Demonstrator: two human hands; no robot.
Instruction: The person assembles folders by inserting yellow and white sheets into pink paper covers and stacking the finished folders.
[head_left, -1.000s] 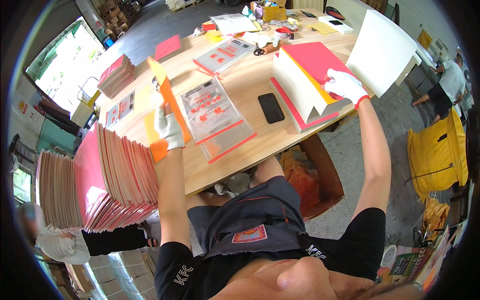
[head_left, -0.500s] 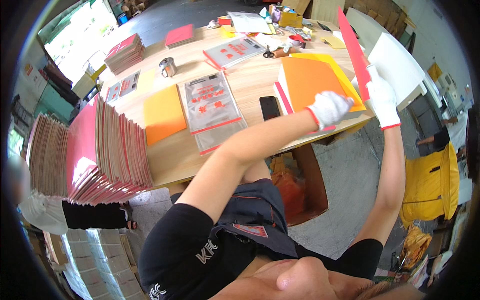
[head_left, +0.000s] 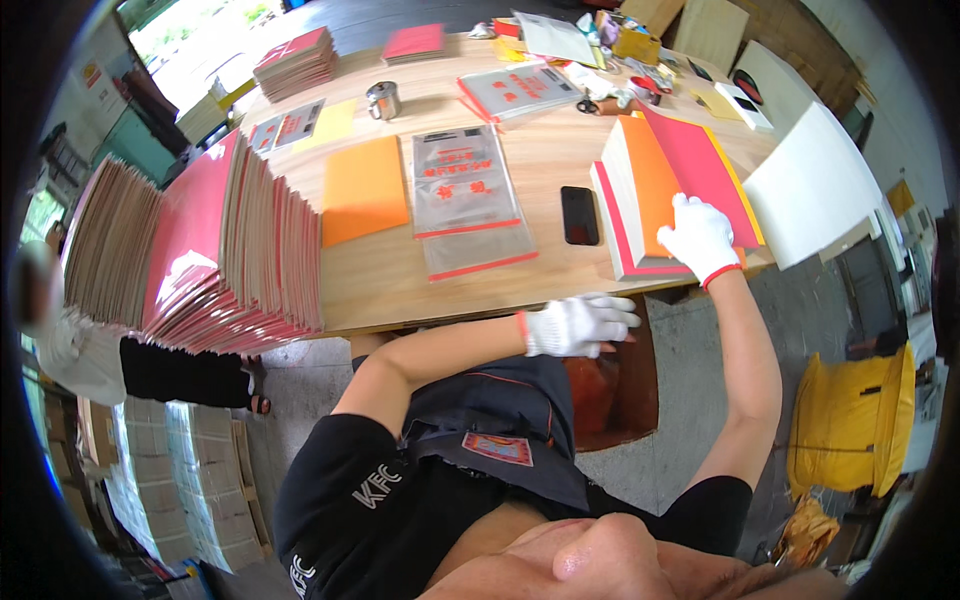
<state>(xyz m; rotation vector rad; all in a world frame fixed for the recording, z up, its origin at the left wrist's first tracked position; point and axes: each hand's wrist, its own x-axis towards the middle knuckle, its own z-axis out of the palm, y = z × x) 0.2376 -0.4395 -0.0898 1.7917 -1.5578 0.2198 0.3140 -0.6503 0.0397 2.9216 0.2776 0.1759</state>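
Observation:
My right hand [head_left: 698, 238], in a white knit glove with a red cuff, is closed at the near left edge of a red sheet [head_left: 690, 160]. The sheet lies over a thick stack topped with orange paper [head_left: 648, 185]; yellow shows along the stack's right side. Gloved the same way, my left hand [head_left: 582, 325] hovers by the table's front edge, fingers stretched out and holding nothing. Between the stack and the clear plastic bags with red print [head_left: 465, 180] lies a black phone [head_left: 579, 215].
Tall piles of red-covered boards [head_left: 190, 240] stand at the table's left. An orange sheet [head_left: 365, 190], a metal cup [head_left: 382, 100] and more bags [head_left: 515, 90] lie further in. White sheets [head_left: 820, 185] rise beside the stack at right. Another person [head_left: 90, 360] stands at the far left.
The red sheet, held upright at the right before, now lies over the orange stack with my right hand on it. My left hand has moved from the stack toward me and left, its fingers now stretched.

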